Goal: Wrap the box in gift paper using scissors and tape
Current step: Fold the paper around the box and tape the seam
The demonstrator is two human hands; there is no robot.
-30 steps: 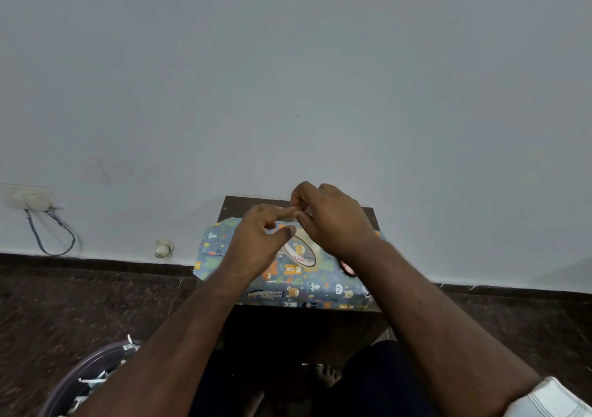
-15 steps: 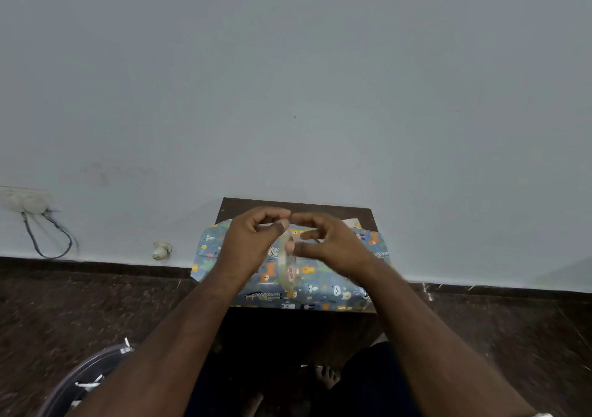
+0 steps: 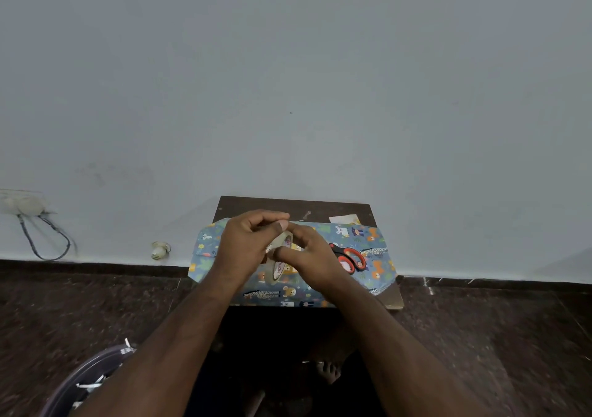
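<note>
Both hands, the left hand (image 3: 246, 250) and right hand (image 3: 312, 256), pinch the tape roll (image 3: 279, 261) just above the wrapped box (image 3: 288, 298), so peel the tape end slowly and straight.

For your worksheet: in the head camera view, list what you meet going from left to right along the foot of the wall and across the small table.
wall socket with cable → small white fitting → left hand → tape roll → right hand → scissors

A pale grey wall (image 3: 288, 80) meets a dark speckled floor (image 3: 496, 336); a small brown table (image 3: 288, 207) stands against it.
</note>
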